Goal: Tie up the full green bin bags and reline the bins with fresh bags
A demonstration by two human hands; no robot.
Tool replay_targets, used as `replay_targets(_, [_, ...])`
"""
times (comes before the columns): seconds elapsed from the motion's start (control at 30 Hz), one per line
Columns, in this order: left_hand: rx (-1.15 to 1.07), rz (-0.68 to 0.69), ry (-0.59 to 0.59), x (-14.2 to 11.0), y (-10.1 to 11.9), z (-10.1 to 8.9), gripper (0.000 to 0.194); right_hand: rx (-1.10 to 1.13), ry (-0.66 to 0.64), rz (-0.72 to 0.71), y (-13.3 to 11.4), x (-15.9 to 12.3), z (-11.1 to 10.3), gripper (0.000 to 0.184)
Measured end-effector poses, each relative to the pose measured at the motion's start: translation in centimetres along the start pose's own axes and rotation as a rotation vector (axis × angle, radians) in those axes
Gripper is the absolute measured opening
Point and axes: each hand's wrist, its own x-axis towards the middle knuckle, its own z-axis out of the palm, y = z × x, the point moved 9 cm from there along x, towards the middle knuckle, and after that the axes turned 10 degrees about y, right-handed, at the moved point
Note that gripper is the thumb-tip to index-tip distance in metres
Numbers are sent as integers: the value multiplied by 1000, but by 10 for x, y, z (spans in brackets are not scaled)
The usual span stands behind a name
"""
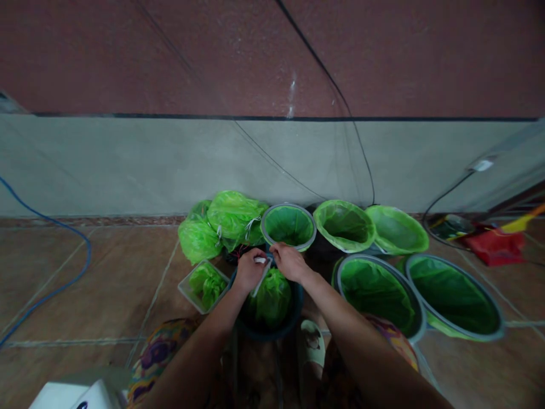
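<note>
Both hands are over a dark blue bin between my feet. A green plastic bag sits in it, its top gathered. A white drawstring runs up from the bag's neck. My left hand is closed on the drawstring, a bit of white showing at its fingers. My right hand is closed beside it with curled fingers, at the upper end of the same drawstring. The fingertips are partly hidden. Just left of the bin stands a clear rectangular container with crumpled green bags inside.
Tied green bags lie by the wall. Several bins with green liners, such as the round bin and the large bin, stand behind and right. A red dustpan is far right; a blue cable crosses the left floor.
</note>
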Motion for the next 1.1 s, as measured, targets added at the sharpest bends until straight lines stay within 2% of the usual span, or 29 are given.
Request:
replay_targets(0.1, [-7,-21,3,-1,0,-1,7,227,-91,121,11,0,10,36])
replay_targets(0.23, [-13,-6,-8,-1,0,1,8,459,-259,218,15,-5,32,25])
replay_targets(0.43, [24,15,-15,-1,-3,3,14,578,-294,338,19,-9,45,14])
replay_targets(0.57, [53,11,-27,-1,-5,3,12,569,-270,399,26,-9,42,12])
replay_targets(0.93, [66,34,-110,0,-5,9,10,565,-304,419,32,-11,36,22])
replay_targets(1.03, [136,58,-137,-2,0,8,14,492,-314,405,34,-11,33,23])
replay_targets(1.1, [224,74,-129,-3,1,5,19,362,-304,360,37,-9,28,24])
